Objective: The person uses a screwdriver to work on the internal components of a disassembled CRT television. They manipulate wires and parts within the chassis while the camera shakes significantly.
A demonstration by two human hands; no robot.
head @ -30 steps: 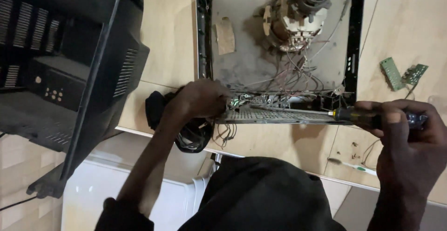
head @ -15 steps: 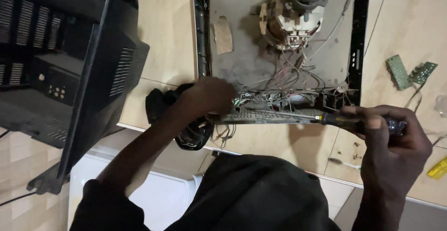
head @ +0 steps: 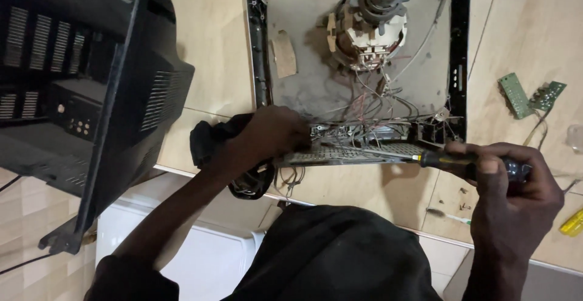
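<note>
Below the picture tube (head: 364, 52), the left hand (head: 273, 134) grips the circuit board (head: 346, 152); right of it, the right hand (head: 510, 186) clamps a screwdriver (head: 443, 160).

Your way across the table (head: 212, 46) is pinched — black casing (head: 91, 94) blocks the left, tube (head: 364, 40) and wires (head: 376, 107) ahead — bare wood lies right, near green boards (head: 516, 94).

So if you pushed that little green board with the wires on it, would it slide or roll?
The small green circuit board lies flat on the smooth wooden table, so it would probably slide, not roll. It looks thin and light. Its wires look floppy and might drag or snag.
</note>
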